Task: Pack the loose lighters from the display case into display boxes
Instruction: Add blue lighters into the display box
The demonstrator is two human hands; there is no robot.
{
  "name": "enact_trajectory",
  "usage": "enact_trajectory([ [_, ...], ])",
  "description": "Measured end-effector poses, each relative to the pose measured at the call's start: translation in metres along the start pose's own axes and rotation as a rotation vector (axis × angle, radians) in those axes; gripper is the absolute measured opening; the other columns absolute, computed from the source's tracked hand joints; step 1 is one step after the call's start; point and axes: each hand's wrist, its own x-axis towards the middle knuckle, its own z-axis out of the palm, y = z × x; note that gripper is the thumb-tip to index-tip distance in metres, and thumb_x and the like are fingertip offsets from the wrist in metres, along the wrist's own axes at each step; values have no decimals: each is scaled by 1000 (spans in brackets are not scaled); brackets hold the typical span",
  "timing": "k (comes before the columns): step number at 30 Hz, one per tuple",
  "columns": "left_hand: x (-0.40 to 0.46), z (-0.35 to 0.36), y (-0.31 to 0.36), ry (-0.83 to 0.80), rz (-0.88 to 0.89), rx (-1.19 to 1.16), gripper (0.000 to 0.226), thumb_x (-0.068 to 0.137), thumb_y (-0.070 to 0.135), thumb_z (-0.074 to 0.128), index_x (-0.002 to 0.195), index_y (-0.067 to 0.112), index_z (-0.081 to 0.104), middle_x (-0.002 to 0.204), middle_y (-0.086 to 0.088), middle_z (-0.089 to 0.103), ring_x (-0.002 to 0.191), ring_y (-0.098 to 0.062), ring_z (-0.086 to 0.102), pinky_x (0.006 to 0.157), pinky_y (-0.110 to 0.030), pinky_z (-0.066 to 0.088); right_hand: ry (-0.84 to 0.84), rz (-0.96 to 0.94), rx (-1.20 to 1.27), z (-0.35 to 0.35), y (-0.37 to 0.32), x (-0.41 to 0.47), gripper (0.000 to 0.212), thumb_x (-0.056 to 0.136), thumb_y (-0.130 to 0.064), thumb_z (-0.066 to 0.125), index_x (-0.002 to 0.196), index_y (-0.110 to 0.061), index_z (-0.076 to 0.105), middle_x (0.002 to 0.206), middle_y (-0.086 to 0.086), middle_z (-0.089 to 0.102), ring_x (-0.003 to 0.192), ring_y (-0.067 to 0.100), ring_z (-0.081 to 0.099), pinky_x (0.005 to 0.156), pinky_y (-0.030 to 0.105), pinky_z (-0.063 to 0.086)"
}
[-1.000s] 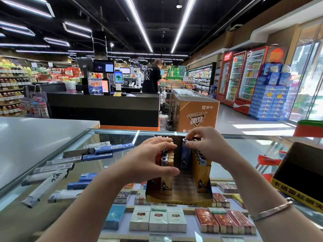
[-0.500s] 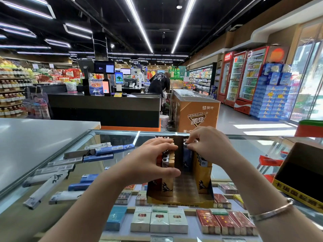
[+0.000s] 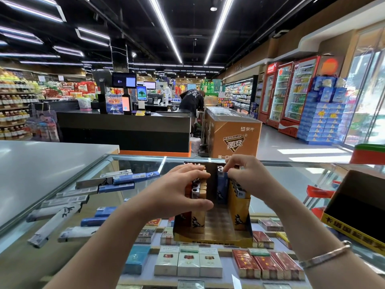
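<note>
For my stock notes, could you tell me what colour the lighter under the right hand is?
Blue lighter, seen in the head view.

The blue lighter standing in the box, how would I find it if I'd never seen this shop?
Look at the glass display case in front, then the yellow display box standing on it between the two hands. The blue lighter stands upright under the right hand, which touches its top. The lighters beside it are orange and yellow.
</note>
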Motion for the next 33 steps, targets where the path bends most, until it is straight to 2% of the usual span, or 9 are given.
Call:
enact_trajectory([
  [3, 2, -1, -1, 5, -9, -13, 70, 72, 57, 67, 134, 40, 40, 143, 20, 28, 124, 4, 24, 105, -32, 34, 28, 85, 287, 12, 1, -1, 18, 82, 0, 52, 75, -14, 61, 88, 8, 59, 81, 16, 53, 67, 26, 46],
  [8, -2, -10, 6, -17, -85, -226, 72, 64, 70, 63, 128, 46, 41, 130, 16, 42, 111, 0, 46, 80, -20, 48, 65, 134, 497, 17, -2, -3, 19, 77, 2, 51, 72, -14, 61, 83, 8, 57, 85, 22, 53, 77, 41, 46],
  [12, -12, -17, -2, 143, -183, -142, 87, 64, 78, 51, 138, 37, 32, 139, 4, 44, 118, -7, 44, 89, -27, 44, 38, 108, 524, 26, -5, -4, 19, 79, 3, 49, 75, -12, 61, 81, 7, 58, 83, 19, 54, 71, 35, 46],
  [14, -24, -23, -9, 260, -225, -25, 77, 77, 65, 53, 141, 29, 29, 143, 2, 41, 123, -11, 39, 88, -27, 39, 29, 97, 524, 27, -5, -4, 20, 79, 3, 49, 75, -12, 61, 82, 6, 59, 82, 17, 54, 67, 30, 45],
  [16, -40, -31, -17, 291, -276, 13, 60, 87, 34, 59, 140, 25, 33, 141, 0, 44, 120, -13, 44, 85, -25, 40, 30, 95, 535, 26, -5, -4, 20, 78, 4, 49, 76, -12, 62, 81, 5, 59, 80, 15, 55, 61, 26, 42],
  [19, -66, -40, -26, 189, -414, 70, 55, 86, 11, 57, 137, 23, 40, 139, -3, 46, 116, -17, 49, 87, -27, 44, 30, 88, 527, 25, -5, -6, 20, 78, 3, 49, 77, -12, 62, 80, 6, 60, 80, 15, 55, 61, 26, 43],
  [25, -106, -52, -25, -185, -670, 135, 64, 79, 18, 66, 136, 30, 38, 130, 6, 48, 109, -10, 49, 87, -22, 39, 56, 79, 518, 25, -6, -8, 21, 75, 5, 50, 74, -12, 63, 81, 6, 60, 81, 17, 53, 67, 30, 44],
  [28, -118, -58, -27, -196, -726, 252, 49, 78, 17, 64, 123, 24, 47, 117, 2, 56, 102, -15, 53, 85, -28, 44, 50, 76, 504, 25, -7, -7, 21, 75, 5, 50, 75, -11, 63, 84, 7, 61, 84, 18, 54, 68, 31, 45],
  [33, -122, -53, -32, -114, -761, 549, 22, 80, 21, 56, 100, 26, 51, 83, 6, 52, 69, -6, 45, 55, -23, 32, 34, 85, 490, 24, -6, -7, 21, 76, 3, 50, 76, -13, 64, 90, 10, 61, 91, 23, 54, 81, 40, 47],
])
